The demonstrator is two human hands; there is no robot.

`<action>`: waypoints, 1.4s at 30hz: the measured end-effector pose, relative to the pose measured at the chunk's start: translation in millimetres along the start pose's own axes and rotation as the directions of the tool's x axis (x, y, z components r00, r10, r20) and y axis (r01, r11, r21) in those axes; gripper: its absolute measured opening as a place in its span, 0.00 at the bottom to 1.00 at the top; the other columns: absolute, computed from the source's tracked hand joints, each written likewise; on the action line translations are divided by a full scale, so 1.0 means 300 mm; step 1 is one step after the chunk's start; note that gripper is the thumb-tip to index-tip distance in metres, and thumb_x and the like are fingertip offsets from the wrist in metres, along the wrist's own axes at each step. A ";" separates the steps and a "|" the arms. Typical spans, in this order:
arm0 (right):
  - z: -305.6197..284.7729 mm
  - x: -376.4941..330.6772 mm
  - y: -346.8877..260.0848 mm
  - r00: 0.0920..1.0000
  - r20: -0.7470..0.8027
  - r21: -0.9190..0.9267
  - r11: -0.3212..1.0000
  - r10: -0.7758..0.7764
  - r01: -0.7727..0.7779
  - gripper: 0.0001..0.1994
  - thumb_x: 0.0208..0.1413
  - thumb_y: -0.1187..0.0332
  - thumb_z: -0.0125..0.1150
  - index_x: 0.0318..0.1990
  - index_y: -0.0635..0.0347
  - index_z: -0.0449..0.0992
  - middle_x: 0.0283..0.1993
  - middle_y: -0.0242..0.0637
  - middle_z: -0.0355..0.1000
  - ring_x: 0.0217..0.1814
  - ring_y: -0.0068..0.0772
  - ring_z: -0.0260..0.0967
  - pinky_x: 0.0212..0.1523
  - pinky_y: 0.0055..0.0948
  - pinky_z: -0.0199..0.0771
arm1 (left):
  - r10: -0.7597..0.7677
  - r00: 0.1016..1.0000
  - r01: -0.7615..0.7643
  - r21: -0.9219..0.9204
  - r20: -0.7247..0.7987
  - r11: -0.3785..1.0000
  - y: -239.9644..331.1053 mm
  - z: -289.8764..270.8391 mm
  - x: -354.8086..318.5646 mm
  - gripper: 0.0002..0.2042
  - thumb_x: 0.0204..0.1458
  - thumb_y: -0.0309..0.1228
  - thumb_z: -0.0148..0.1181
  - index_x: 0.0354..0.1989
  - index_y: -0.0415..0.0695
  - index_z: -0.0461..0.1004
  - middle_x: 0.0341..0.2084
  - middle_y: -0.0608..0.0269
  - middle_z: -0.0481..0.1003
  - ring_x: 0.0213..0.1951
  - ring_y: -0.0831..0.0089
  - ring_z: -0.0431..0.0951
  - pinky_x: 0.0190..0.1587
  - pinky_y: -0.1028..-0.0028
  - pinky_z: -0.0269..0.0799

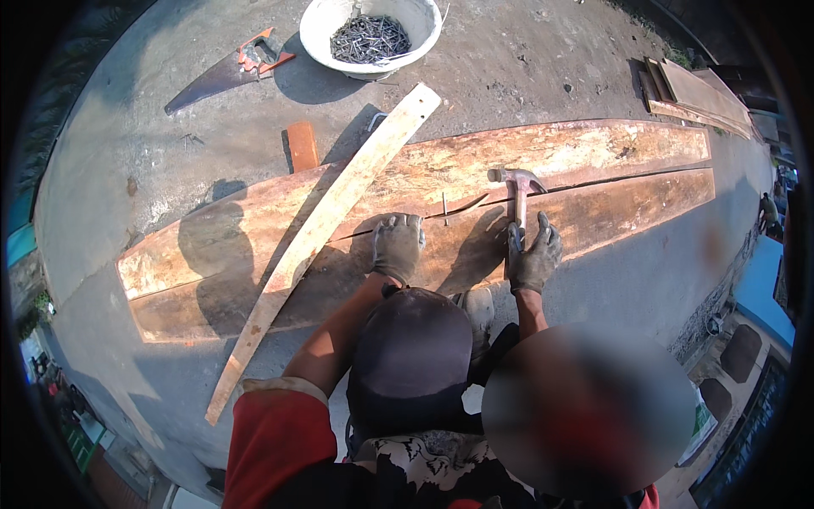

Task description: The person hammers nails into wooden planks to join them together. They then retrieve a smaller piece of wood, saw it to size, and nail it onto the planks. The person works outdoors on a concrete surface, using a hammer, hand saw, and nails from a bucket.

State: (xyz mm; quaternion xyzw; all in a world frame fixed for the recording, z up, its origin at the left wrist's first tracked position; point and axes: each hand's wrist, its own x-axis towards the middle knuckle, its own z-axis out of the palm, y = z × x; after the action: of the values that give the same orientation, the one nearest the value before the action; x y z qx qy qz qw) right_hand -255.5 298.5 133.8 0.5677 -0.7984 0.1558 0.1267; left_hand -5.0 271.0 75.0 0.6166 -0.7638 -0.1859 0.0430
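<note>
Two long tapered wooden planks point(610, 140) lie side by side on the ground, a narrow gap between them. My left hand point(398, 248), in a grey work glove, rests on the nearer plank with its fingers curled under; whatever they may hold is hidden. Just right of it are thin nails point(445, 204) and a small curved sliver point(471, 204) by the gap. A claw hammer point(520, 181) lies across the planks, head away from me. Against its handle is my gloved right hand point(536, 257), thumb and fingers spread apart.
A narrow curved board point(331, 219) lies slantwise over the planks at left. Beyond them are a reddish-brown block point(302, 146), a handsaw point(216, 81) and a white bucket point(428, 44) with many nails. Stacked boards point(691, 89) lie at far right. A shoe point(476, 312) is at the near edge.
</note>
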 end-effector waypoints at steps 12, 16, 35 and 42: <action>0.234 -0.008 -0.350 0.729 0.680 0.098 0.974 0.083 -0.203 0.22 0.60 0.46 0.62 0.41 0.59 0.78 0.43 0.50 0.77 0.48 0.55 0.77 0.48 0.52 0.76 | -0.247 0.900 -0.279 -0.911 -0.358 0.303 -0.061 -0.630 0.501 0.21 0.55 0.24 0.70 0.55 0.35 0.70 0.42 0.62 0.80 0.38 0.80 0.79 0.42 0.77 0.77; 0.262 0.034 -0.403 0.633 0.772 0.045 0.986 0.067 -0.159 0.18 0.60 0.51 0.61 0.44 0.57 0.79 0.44 0.50 0.78 0.48 0.54 0.78 0.48 0.51 0.77 | -0.350 0.864 -0.185 -0.874 -0.363 0.450 -0.184 -0.708 0.498 0.24 0.57 0.28 0.69 0.61 0.36 0.69 0.48 0.56 0.79 0.48 0.73 0.79 0.52 0.72 0.77; -0.016 0.508 -0.439 0.667 0.649 0.509 -0.441 -0.367 -0.739 0.17 0.71 0.61 0.55 0.60 0.59 0.73 0.49 0.34 0.74 0.43 0.26 0.75 0.51 0.38 0.81 | -0.408 0.906 0.417 0.066 -0.113 0.907 -0.769 -0.282 -0.844 0.42 0.51 0.45 0.71 0.70 0.38 0.60 0.61 0.44 0.70 0.61 0.44 0.69 0.65 0.52 0.61; 0.094 0.140 0.022 0.880 0.443 0.163 0.950 0.169 -0.265 0.34 0.54 0.53 0.72 0.64 0.57 0.68 0.58 0.55 0.71 0.61 0.59 0.67 0.60 0.52 0.69 | -0.255 0.966 0.251 0.106 0.026 0.962 -0.841 -0.353 -0.856 0.39 0.53 0.40 0.70 0.69 0.35 0.60 0.58 0.39 0.71 0.57 0.42 0.72 0.62 0.52 0.66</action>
State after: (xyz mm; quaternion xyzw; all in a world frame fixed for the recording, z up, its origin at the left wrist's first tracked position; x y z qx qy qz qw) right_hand -276.2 252.9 123.2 0.5046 -0.8435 0.1291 -0.1315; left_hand 320.4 449.6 130.3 0.7068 -0.6878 -0.1628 -0.0277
